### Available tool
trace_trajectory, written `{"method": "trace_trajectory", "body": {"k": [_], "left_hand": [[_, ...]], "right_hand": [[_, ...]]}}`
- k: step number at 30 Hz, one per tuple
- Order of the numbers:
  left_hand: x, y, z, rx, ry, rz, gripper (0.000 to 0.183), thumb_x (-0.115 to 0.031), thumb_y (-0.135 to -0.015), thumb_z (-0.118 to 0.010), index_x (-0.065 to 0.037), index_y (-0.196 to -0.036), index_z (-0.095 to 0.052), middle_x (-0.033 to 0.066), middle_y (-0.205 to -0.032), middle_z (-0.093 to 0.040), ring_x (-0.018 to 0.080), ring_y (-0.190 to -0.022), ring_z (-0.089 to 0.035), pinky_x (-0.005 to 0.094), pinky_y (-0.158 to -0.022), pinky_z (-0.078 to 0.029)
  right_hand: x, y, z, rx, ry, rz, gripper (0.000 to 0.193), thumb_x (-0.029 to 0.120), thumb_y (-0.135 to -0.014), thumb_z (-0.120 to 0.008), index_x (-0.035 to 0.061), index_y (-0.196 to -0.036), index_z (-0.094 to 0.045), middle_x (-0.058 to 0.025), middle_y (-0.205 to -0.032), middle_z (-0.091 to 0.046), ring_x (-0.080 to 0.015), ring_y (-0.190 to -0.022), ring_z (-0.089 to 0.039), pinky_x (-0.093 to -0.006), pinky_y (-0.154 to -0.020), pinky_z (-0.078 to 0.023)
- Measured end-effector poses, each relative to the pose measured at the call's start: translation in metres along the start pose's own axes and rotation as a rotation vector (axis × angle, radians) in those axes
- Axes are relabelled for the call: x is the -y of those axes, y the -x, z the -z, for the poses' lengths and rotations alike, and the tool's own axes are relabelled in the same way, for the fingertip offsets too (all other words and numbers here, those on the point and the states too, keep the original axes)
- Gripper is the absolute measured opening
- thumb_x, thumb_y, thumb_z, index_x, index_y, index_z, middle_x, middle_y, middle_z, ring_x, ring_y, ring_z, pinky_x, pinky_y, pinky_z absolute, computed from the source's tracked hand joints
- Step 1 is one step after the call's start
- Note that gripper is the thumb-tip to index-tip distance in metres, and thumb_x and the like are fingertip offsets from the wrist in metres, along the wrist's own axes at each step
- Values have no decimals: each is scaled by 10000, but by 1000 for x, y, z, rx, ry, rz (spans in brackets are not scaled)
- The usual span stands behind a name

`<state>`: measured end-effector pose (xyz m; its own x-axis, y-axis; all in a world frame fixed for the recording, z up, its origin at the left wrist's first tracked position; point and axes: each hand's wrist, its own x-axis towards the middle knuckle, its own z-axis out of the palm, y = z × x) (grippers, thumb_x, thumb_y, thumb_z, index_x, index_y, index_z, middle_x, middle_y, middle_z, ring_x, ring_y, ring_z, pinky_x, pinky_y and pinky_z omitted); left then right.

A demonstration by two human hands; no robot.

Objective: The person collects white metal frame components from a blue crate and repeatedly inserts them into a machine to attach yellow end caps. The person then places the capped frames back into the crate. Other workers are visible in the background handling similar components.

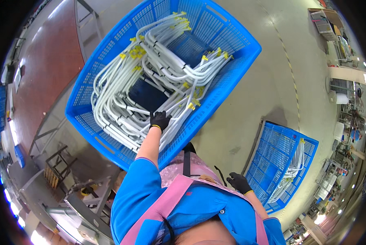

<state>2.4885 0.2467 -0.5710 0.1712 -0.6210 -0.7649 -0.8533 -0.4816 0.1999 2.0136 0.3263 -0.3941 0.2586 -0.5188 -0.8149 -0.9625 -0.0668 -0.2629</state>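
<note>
My left hand [160,120], in a black glove with a yellow cuff edge, reaches down into a large blue plastic basket [242,61]. Its fingers curl over the bent white tubes [109,116] at the basket's near side, and their tips are partly hidden. The tubes lie in bundles, with yellow pieces [137,52] at their ends and black bands along them. Away to the right, my right hand [239,183], gloved the same way, hangs beside my body with fingers apart and nothing in it.
On the floor at right stands a second blue basket [268,157] with more white tubes [296,161] along one side. A reddish-brown table [48,77] is at left. Metal frames [97,196] stand at lower left. A yellow-black line [291,67] crosses the floor at right.
</note>
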Motion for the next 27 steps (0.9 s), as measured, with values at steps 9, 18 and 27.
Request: {"method": "trace_trajectory", "body": {"k": [9, 18, 27], "left_hand": [[157, 121, -40, 49, -416, 7, 389, -423, -931, -392, -177, -1056, -667, 89, -1119, -624, 280, -1112, -529, 528, -1044, -266], [150, 143, -113, -67, -159, -23, 740, -560, -892, -393, -59, -1426, -286, 152, -1482, -279, 462, -1384, -76, 591, -1080, -126], [95, 151, -93, -200, -160, -45, 936, -712, -771, -470, -44, -1405, -300, 223, -1416, -355, 390, -1311, -326, 551, -1051, -235]], "right_hand": [[56, -11, -15, -152, -341, -8, 393, 320, -860, -580, 6, -1093, -611, -194, -1041, -648, -324, -968, -630, -386, -827, -492], [76, 23, -99, -154, -318, -36, 335, 298, -855, -589, 20, -1039, -622, -196, -994, -648, -353, -917, -627, -399, -794, -496], [80, 74, -174, -399, -466, -29, 334, 337, -830, -589, 56, -1005, -632, -175, -951, -658, -356, -891, -627, -431, -774, -495]]}}
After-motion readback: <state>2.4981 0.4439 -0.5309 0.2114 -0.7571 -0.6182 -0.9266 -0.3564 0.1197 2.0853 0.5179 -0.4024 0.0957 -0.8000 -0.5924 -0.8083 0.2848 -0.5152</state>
